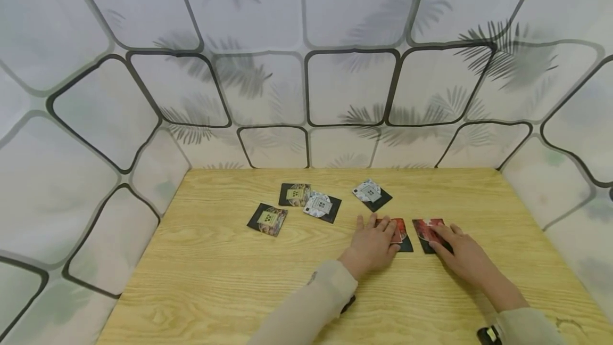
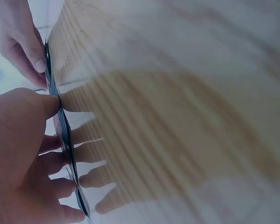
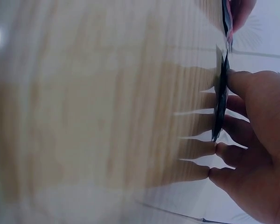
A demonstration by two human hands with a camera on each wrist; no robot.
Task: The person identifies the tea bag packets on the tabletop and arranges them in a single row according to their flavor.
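My left hand lies with spread fingers over a red and black square packet, covering its left part. To the right, my right hand touches a second red and black packet with thumb and fingers. Both packets lie flat on the wooden table, side by side with a narrow gap. From the left wrist, the first packet shows edge-on as a thin dark strip under the thumb and fingertips. The right wrist view shows the other packet edge-on beneath the thumb, while outer fingertips rest on the tabletop.
Behind my left hand lies a white and black packet. Farther left, another white and black packet overlaps a yellow-labelled one, with a second yellow-labelled packet nearby. Patterned fabric walls enclose the wooden table.
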